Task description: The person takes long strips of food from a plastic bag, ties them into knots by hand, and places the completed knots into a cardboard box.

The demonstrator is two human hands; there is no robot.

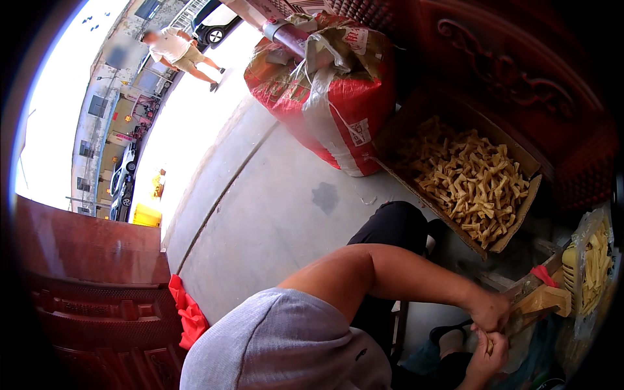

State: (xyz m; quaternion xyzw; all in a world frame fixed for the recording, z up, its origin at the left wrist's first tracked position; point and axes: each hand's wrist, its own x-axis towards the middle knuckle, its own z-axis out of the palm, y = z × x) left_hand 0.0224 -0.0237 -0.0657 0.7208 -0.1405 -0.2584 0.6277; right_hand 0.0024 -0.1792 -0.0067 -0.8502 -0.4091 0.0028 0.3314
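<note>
At the lower right my two hands meet, fingers pinched together. My left hand [492, 312] reaches across from the left, its knuckles up and its fingertips mostly hidden. Just below it, my right hand [489, 361] is closed on a small tan strip [489, 344], which shows between the two hands. Beside them stands a wooden frame [539, 300] with a red cloth strip [543, 275] tied on it. Past the frame, a yellow basket [569, 266] and clear plastic hold pale yellow strips [595, 263]. An open cardboard box [426, 198] is heaped with tan knotted pieces [478, 185].
A large red and white sack [348, 110] stands beyond the box, with a purple cylinder [289, 38] on top. Carved dark red door panels [513, 71] flank the doorway. Red cloth [188, 315] lies at the left panel. Outside, a person [182, 52] is on the street near parked cars.
</note>
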